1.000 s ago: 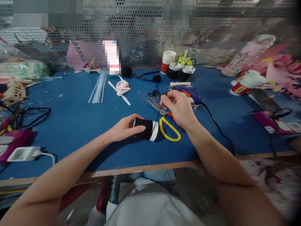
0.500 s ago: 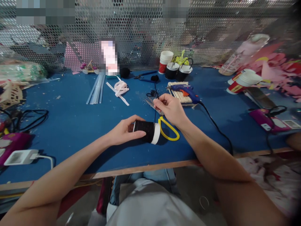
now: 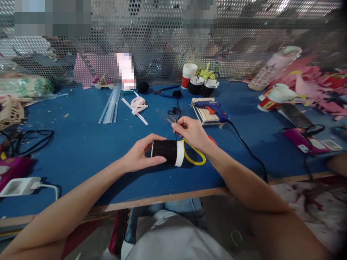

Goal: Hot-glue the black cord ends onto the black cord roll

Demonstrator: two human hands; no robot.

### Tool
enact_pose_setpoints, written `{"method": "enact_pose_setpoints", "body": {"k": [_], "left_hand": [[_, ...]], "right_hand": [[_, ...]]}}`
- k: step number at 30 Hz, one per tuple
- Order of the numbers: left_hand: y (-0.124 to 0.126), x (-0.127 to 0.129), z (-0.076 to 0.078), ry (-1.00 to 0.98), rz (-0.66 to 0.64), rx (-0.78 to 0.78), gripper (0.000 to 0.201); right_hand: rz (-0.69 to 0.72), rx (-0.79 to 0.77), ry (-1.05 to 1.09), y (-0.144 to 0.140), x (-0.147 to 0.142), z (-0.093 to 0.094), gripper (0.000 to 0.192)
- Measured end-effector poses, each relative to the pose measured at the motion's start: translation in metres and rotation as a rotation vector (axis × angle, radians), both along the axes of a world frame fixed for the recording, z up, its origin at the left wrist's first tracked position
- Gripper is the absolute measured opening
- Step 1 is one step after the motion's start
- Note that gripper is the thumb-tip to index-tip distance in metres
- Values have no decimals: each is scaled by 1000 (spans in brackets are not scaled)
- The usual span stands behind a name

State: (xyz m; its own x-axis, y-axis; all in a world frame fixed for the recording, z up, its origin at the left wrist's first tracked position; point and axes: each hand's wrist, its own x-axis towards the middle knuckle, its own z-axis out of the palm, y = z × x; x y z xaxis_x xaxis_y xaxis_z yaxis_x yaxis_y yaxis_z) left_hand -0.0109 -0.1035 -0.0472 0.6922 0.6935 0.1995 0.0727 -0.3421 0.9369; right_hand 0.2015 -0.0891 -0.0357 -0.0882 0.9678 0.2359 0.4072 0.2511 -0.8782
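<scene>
From my remote station I see the blue desk point(image 3: 81, 144) stretching across the middle of the frame, with a perforated metal screen point(image 3: 159, 25) rising along the top. A heap of pink pieces point(image 3: 311, 81) sits at the upper right. Coming in from the lower left, the left hand point(image 3: 141, 153) has its fingers spread fairly wide around a black-wrapped cup point(image 3: 165, 152), holding it on its side just below the centre of the frame, white rim toward the right. From the lower right I have the right hand point(image 3: 192, 133), its fingers drawn narrow, pinching a strand that runs down to the cup near that rim. Right of centre, a rack of pale sticks point(image 3: 208, 117) lies under a blue glue gun point(image 3: 215, 108). Scissors point(image 3: 199, 163) rest partly beneath the right hand, their yellow loop just beside the rim. Up at the top centre I make out two smaller-looking black cups point(image 3: 210, 87) with handles, next to a red-and-white cup stack point(image 3: 189, 76). Pale pink ribbon point(image 3: 138, 104) lies tangled left of centre. Thinnest of all is the pinched black cord point(image 3: 176, 136).
</scene>
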Motion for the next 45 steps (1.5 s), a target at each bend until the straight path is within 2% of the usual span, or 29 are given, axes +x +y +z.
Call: {"method": "enact_pose_setpoints", "body": {"k": [7, 13, 15, 19, 23, 26, 28, 31, 34, 36, 38, 41, 45], "left_hand": [[3, -1, -6, -32, 18, 185, 47], [6, -1, -6, 13, 44, 357, 51], [7, -1, -5, 45, 40, 415, 50], [8, -2, -4, 105, 48, 502, 49], [8, -3, -6, 159, 55, 534, 45], [9, -3, -10, 189, 78, 521, 47], [10, -2, -13, 179, 118, 451, 59], [10, 1, -15, 138, 143, 226, 72], [8, 3, -15, 93, 101, -24, 62], [7, 4, -13, 85, 100, -104, 56], [7, 4, -11, 108, 132, -92, 52], [7, 4, -8, 165, 160, 5, 49], [4, 3, -7, 212, 113, 196, 49]], "right_hand": [[31, -56, -45, -3, -2, 2, 28], [1, -2, -60, -4, -4, 3, 27], [15, -20, -24, -4, -4, 3, 28], [14, -150, 97, -6, -6, 2, 29], [-25, -180, 180, -7, -8, -1, 31], [-46, -166, 177, -7, -9, -2, 30], [-68, -123, 168, -8, -10, -3, 29], [-104, -26, 152, -11, -14, -4, 26], [-107, 55, 158, -16, -20, -5, 24], [-87, 87, 162, -19, -22, -6, 22], [-60, 108, 134, -19, -22, -5, 21], [1, 120, 46, -14, -18, -2, 20], [77, 93, 18, -5, -11, 3, 20]]}}
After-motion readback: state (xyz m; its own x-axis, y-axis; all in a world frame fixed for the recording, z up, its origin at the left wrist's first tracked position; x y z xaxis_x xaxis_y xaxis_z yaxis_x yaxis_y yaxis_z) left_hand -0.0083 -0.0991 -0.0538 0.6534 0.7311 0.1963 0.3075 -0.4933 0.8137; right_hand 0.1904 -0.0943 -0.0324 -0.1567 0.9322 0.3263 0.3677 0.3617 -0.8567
